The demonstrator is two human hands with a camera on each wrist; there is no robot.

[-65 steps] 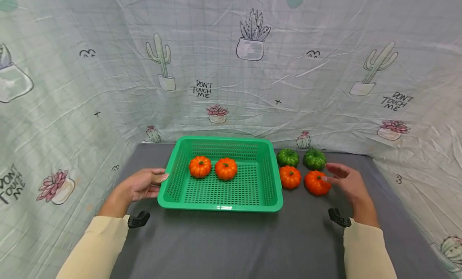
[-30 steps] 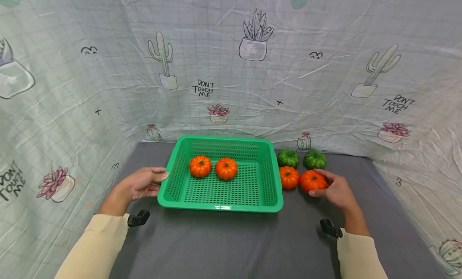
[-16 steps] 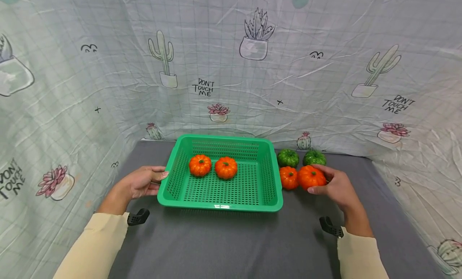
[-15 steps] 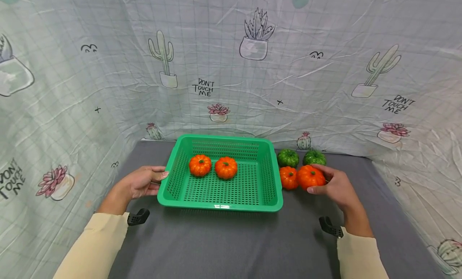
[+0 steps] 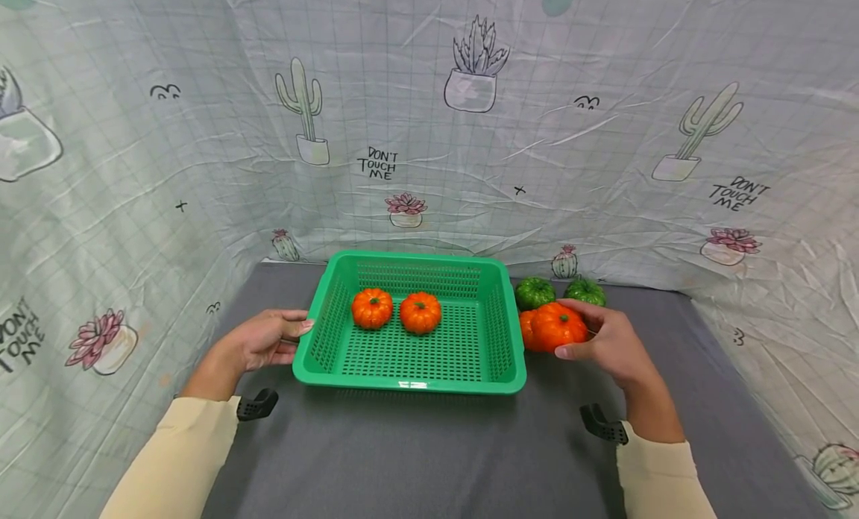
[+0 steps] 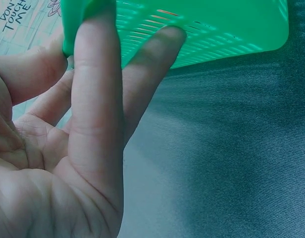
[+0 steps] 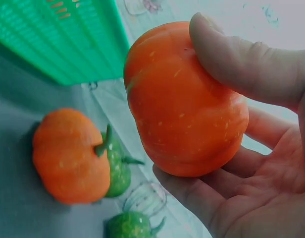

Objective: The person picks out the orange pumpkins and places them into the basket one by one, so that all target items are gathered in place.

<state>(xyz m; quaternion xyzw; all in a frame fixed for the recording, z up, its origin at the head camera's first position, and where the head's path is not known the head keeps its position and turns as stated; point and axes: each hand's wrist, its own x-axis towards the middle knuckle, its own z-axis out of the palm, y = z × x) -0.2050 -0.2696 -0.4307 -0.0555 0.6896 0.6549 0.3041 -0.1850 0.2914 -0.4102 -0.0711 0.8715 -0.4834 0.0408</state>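
My left hand (image 5: 271, 338) pinches the left rim of a green slotted plastic basket (image 5: 409, 385); the left wrist view shows the thumb at the rim and fingers under and along the wall. Inside the basket sit two small orange pumpkins, one left (image 5: 372, 309) and one right (image 5: 420, 313). My right hand (image 5: 614, 344) grips another orange pumpkin (image 7: 187, 104) between thumb and fingers, lifted off the table just right of the basket. Behind it, partly covered in the head view, another orange pumpkin (image 7: 71, 156) stands on the table.
Two green pumpkins, one nearer the basket (image 5: 535, 292) and one farther right (image 5: 586, 291), stand at the back of the grey table (image 5: 416, 459). A pale cloth (image 5: 429, 131) printed with cacti hangs behind and along both sides.
My right hand has reached the right-hand orange pumpkin, taken hold of it, raised it and carried it left, in front of the other orange one. The left hand and basket have stayed put.
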